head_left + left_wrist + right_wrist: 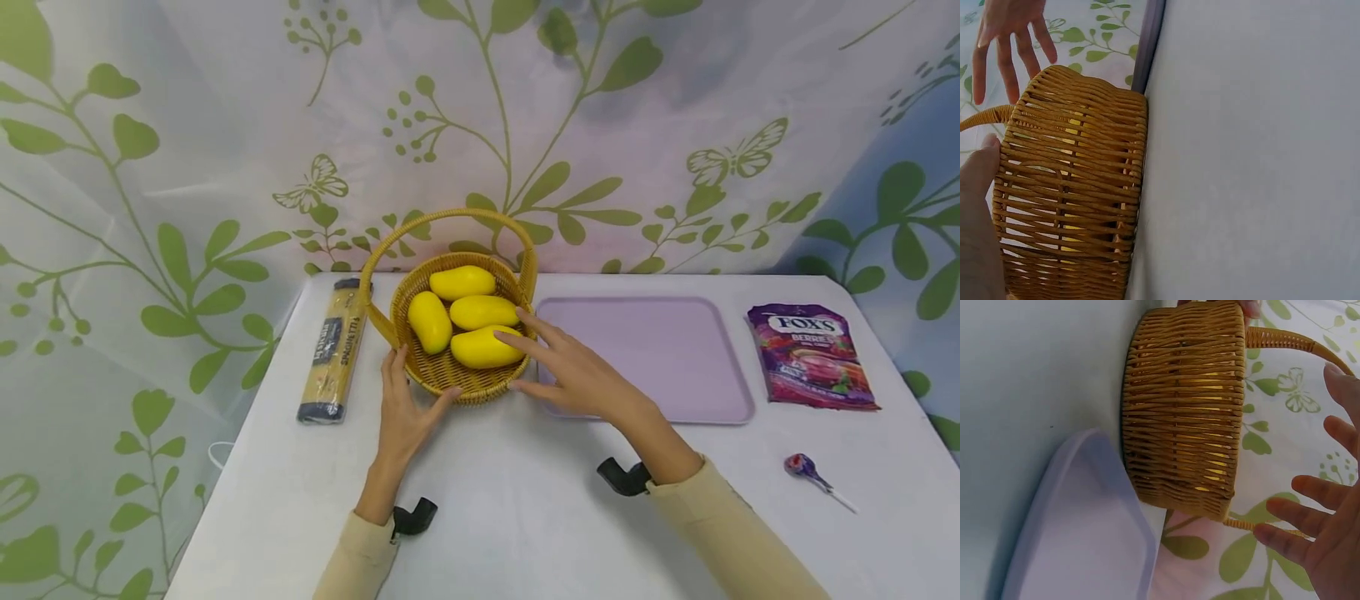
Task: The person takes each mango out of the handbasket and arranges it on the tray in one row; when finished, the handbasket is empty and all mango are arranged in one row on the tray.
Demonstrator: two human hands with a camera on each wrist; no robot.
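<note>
A round woven basket (465,390) with a tall arched handle (448,212) holds several yellow mangoes (483,312). At its front left side, my left hand (403,417) holds the wall, with fingers along the left and the thumb at the front rim. In the left wrist view that thumb (988,150) lies right at the rim. My right hand (577,371) reaches over the basket's right rim with spread fingers, overlapping the nearest mango in the head view. The right wrist view shows those fingers (1300,515) apart, with nothing between them.
A lilac tray (645,358) lies just right of the basket. Left of it is a spaghetti pack (332,350). On the far right lie a purple candy bag (813,358) and a wrapped lollipop (810,471). A leaf-patterned curtain (600,167) hangs behind the white table (510,517).
</note>
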